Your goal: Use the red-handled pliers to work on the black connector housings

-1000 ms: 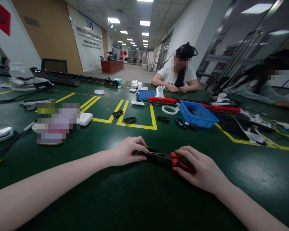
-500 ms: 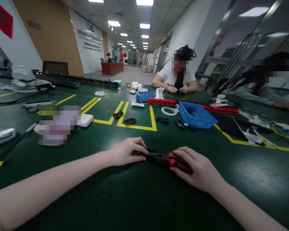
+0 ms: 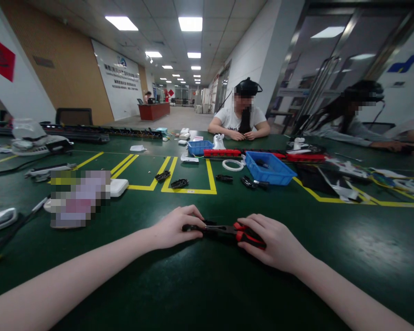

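My right hand (image 3: pixel 272 239) is closed around the red and black handles of a pair of long-nose pliers (image 3: pixel 224 228). The pliers lie almost level, with their jaws pointing left toward my left hand (image 3: pixel 181 226). Between the thumb and fingers of that hand is a small black part (image 3: pixel 190 227), mostly hidden by them. The jaw tips meet the black part; whether they grip it I cannot tell. Both hands are low over the green table (image 3: pixel 207 285).
Several black clip-like pieces (image 3: pixel 179 184) lie beyond my hands, near yellow tape lines. Behind them are a blue bin (image 3: pixel 271 169), a white ring (image 3: pixel 232 165) and a red strip (image 3: pixel 222 152). A white box (image 3: pixel 119 187) is left. A person (image 3: pixel 241 115) sits opposite.
The view has tilted upward and turned slightly right, so the table's contents appear shifted left and lower. My hands and the pliers keep nearly the same pose.
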`<state>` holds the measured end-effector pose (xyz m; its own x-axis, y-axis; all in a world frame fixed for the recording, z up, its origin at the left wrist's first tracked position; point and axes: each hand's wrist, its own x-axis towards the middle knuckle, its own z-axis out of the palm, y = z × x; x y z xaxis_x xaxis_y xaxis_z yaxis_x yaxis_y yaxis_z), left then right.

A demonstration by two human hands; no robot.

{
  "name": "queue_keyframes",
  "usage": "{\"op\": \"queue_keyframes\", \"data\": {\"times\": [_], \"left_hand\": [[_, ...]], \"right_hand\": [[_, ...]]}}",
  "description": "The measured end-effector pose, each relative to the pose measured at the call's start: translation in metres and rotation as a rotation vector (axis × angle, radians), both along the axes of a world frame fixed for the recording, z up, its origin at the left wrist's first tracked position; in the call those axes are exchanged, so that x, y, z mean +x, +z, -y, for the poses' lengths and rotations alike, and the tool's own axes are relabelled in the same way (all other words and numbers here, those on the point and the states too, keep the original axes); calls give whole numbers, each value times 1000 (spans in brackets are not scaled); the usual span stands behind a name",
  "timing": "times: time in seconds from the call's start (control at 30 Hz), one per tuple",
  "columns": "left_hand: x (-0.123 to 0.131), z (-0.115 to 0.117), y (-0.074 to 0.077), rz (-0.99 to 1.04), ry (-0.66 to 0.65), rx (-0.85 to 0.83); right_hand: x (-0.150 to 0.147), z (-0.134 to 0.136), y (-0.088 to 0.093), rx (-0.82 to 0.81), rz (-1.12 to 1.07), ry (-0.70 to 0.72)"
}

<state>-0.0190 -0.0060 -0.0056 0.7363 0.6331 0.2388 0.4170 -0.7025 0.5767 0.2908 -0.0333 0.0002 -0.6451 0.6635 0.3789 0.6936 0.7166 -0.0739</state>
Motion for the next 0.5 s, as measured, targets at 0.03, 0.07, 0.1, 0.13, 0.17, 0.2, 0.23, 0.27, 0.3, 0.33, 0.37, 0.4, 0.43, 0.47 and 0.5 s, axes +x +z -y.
{"op": "queue_keyframes", "data": {"times": [0.03,0.07,0.1,0.13,0.17,0.2,0.23,0.27,0.3,0.33,0.37,0.4,0.43,0.47,0.5], "left_hand": [[0,0,0,-1,1,-4],[0,1,0,-2,3,-7],[0,1,1,-3,5,-8],[0,1,1,-5,7,-10],[0,1,1,-4,9,-12],[1,1,0,-2,9,-15],[1,1,0,3,9,-18],[1,1,-1,12,9,-20],[1,1,-1,20,8,-22],[1,1,-2,26,7,-21],[1,0,-2,29,7,-18],[1,0,-2,32,7,-14],[1,0,-2,32,5,-10],[1,0,-2,31,3,-8],[1,0,-2,30,2,-6]], "right_hand": [[0,0,-1,-5,-1,-2],[0,0,-1,-6,0,-5],[-1,0,-1,-8,7,-10],[-2,0,0,-6,16,-16],[-3,1,2,-7,30,-22],[-4,2,4,-10,46,-26],[-6,3,6,-15,63,-31],[-7,3,8,-23,78,-34],[-8,4,9,-35,88,-39],[-8,4,10,-51,93,-44],[-8,4,10,-73,93,-51],[-7,3,10,-98,91,-59],[-7,3,9,-126,91,-65],[-6,2,9,-149,92,-68],[-6,1,8,-164,94,-69]]}}
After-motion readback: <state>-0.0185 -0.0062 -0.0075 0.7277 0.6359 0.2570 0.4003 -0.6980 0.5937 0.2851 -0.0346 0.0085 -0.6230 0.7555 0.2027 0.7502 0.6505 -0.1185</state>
